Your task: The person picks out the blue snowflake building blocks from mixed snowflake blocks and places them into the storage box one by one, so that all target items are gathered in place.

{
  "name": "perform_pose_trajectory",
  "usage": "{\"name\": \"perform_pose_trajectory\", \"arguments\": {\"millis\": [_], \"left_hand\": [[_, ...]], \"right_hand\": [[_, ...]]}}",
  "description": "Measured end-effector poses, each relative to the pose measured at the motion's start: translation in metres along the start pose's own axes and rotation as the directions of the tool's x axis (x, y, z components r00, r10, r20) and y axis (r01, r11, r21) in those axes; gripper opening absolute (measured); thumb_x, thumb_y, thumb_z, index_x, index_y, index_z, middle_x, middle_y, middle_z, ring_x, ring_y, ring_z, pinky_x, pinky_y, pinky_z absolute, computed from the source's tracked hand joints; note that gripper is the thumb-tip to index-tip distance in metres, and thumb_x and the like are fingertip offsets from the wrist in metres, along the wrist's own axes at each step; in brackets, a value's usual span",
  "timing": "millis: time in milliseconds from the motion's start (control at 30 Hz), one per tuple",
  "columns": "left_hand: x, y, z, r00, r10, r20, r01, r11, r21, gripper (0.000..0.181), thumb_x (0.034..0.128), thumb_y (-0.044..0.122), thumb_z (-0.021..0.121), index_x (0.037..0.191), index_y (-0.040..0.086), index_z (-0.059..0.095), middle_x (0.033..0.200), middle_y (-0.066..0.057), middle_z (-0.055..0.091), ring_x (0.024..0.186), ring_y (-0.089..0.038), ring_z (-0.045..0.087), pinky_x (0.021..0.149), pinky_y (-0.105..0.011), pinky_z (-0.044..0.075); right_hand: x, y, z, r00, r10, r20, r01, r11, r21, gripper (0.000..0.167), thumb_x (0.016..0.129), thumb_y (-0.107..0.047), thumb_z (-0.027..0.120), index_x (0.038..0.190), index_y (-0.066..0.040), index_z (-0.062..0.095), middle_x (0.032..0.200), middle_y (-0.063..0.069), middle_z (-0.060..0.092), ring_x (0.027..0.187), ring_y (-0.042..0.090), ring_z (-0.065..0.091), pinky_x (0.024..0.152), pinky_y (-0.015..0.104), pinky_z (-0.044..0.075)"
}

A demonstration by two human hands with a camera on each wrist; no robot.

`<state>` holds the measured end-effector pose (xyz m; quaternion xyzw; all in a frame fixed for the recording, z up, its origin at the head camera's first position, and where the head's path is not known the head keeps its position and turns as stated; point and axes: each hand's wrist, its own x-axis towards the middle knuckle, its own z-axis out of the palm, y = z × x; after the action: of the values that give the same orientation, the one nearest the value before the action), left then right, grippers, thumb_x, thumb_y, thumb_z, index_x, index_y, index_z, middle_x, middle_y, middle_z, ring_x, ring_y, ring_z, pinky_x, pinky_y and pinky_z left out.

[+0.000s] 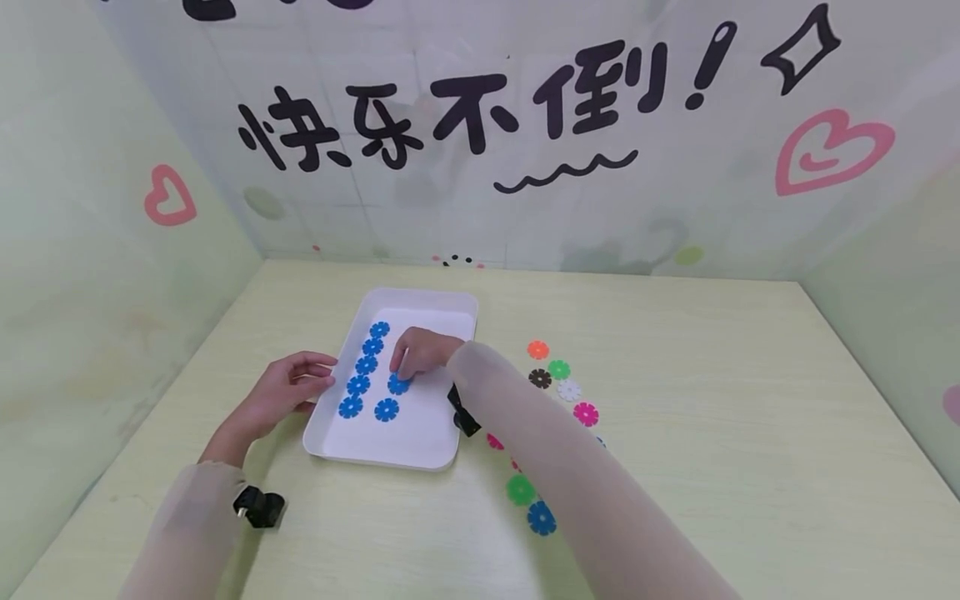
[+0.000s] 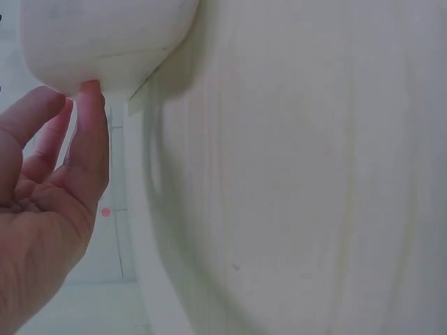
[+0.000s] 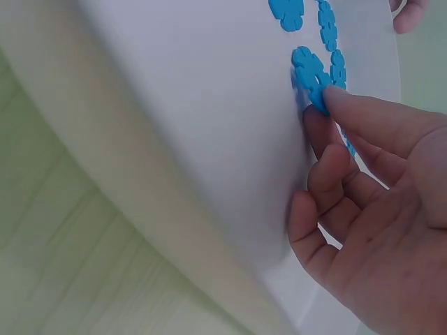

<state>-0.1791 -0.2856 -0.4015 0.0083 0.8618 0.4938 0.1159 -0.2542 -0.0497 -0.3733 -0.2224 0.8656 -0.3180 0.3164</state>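
Wall (image 1: 465, 217) lettering (image 1: 476, 125) reads "快乐不倒!" Seven blue snowflake discs (image 1: 366, 365) inside white tray (image 1: 420, 437): column of five, column of two. Right wrist view reveals right hand (image 1: 425, 350) pinching one disc (image 3: 306, 64) between thumb and forefinger, grip half-hidden in head view. Left hand (image 1: 288, 385), fingers loosely extended, touches tray's side.

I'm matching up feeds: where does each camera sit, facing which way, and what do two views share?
Head: worn on the head, facing forward and down at the white tray; the left hand, right hand and sleeves show.
Left wrist: on that wrist, facing the tray's outer wall; the left hand shows.
Right wrist: on that wrist, facing into the tray; the right hand shows, plus left fingertips at the picture's upper right.
Head and right wrist share the blue piece the right hand pinches.
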Motion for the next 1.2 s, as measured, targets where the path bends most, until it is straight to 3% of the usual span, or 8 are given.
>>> {"name": "perform_pose_trajectory", "arguments": {"millis": [767, 1033, 1200], "left_hand": [[-0.003, 0.004, 0.000, 1.000, 0.010, 0.007, -0.010, 1.000, -0.009, 0.049, 0.0898, 0.027, 0.060, 0.128, 0.001, 0.045, 0.114, -0.019, 0.052, 0.095, -0.026, 0.056, 0.071, -0.033, 0.053], [-0.001, 0.000, -0.001, 1.000, 0.004, 0.004, -0.004, 1.000, 0.000, 0.048, 0.0897, 0.027, 0.060, 0.128, 0.002, 0.045, 0.113, -0.019, 0.052, 0.094, -0.026, 0.056, 0.071, -0.033, 0.053], [0.000, 0.000, -0.001, 1.000, 0.006, 0.005, -0.006, 1.000, -0.003, 0.047, 0.0896, 0.027, 0.060, 0.127, 0.003, 0.046, 0.113, -0.019, 0.052, 0.094, -0.027, 0.056, 0.071, -0.033, 0.053]], "right_hand": [[0.000, -0.007, -0.001, 0.999, 0.030, -0.032, -0.031, 0.998, -0.046, 0.005, 0.084, -0.013, 0.067, 0.089, -0.010, 0.067, 0.088, -0.001, 0.057, 0.078, 0.014, 0.050, 0.068, 0.021, 0.040], [-0.002, -0.006, -0.012, 0.999, -0.017, -0.038, 0.018, 1.000, 0.017, 0.016, 0.086, -0.013, 0.064, 0.101, -0.008, 0.065, 0.090, 0.001, 0.060, 0.074, 0.016, 0.058, 0.069, 0.021, 0.045], [-0.017, -0.005, -0.034, 0.990, -0.137, -0.007, 0.137, 0.990, -0.012, 0.025, 0.088, -0.013, 0.062, 0.111, -0.003, 0.061, 0.097, 0.003, 0.061, 0.083, 0.022, 0.061, 0.075, 0.023, 0.046]]}}
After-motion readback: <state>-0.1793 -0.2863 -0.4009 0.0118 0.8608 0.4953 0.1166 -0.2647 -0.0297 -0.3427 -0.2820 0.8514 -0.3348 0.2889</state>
